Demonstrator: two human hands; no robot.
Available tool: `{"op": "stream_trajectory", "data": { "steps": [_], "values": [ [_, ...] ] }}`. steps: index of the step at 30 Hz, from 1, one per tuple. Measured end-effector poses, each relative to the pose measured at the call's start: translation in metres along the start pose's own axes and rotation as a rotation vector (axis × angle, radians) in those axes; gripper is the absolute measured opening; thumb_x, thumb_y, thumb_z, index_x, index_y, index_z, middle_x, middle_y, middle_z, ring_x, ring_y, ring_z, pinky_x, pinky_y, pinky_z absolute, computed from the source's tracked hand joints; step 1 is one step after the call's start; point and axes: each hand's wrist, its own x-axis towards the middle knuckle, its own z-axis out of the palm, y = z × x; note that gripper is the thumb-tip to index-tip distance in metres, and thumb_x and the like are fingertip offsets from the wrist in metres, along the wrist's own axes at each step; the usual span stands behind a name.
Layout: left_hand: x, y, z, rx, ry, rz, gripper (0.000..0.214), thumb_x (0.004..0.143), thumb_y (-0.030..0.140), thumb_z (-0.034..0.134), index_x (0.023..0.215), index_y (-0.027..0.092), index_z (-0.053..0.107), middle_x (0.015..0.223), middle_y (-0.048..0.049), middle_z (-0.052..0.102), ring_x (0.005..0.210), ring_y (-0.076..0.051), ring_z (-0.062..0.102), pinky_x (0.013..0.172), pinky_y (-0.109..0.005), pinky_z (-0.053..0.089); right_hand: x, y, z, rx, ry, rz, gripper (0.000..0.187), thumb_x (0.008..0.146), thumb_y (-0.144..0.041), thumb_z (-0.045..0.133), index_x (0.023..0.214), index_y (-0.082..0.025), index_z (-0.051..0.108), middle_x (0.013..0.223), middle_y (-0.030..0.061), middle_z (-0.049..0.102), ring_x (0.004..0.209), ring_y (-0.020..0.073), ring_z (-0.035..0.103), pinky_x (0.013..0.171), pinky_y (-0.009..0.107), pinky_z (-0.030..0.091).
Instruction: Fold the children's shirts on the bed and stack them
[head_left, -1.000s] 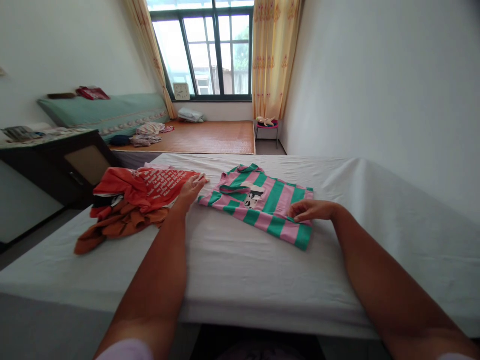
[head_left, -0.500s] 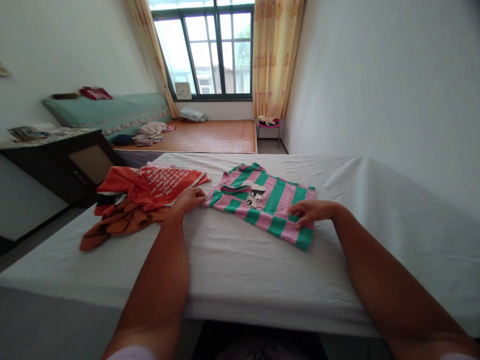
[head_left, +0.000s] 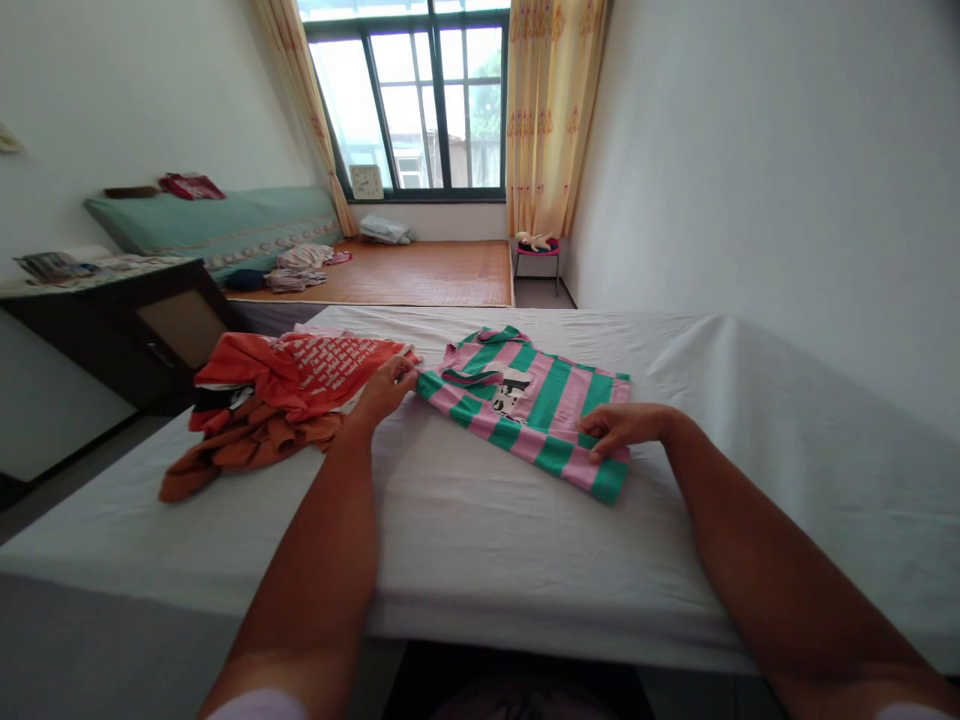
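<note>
A pink and green striped shirt [head_left: 551, 385] lies partly folded on the white sheet, its collar away from me and a black-and-white print showing. My left hand [head_left: 388, 388] pinches the shirt's left corner, thumb and fingers closed on the cloth. At the lower right part, near the hem, my right hand [head_left: 622, 428] rests on the shirt with its fingers curled down onto the fabric; the fingertips are partly hidden. Just beyond my left hand is an orange-red garment [head_left: 330, 370] with white lettering, heaped over a brown garment [head_left: 240, 450].
The white-sheeted surface [head_left: 525, 570] runs up to a wall on the right. Behind it is a bed with a brown mat [head_left: 442, 270] and folded clothes [head_left: 296, 275]. A dark cabinet [head_left: 120, 310] stands on the left, and a pink stool [head_left: 537, 247] by the curtain.
My left hand has moved slightly up and away from me, drawing the shirt's left corner with it. My right hand has hardly moved on the shirt.
</note>
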Motion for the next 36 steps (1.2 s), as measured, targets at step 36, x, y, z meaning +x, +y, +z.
{"op": "stream_trajectory", "data": {
  "steps": [36],
  "values": [
    [-0.017,0.035,-0.018,-0.086,-0.642,-0.285,0.051,0.073,0.060,0.062,0.105,0.020,0.069,0.086,-0.0030,0.069,0.072,-0.017,0.063,0.058,-0.023,0.048,0.004,0.090,-0.023,-0.462,1.347,0.486,0.045,0.082,-0.032,0.059,0.123,-0.015,0.057,0.121,0.0146,0.065,0.102,0.0261,0.065,0.092,0.038,0.048]
  ]
}}
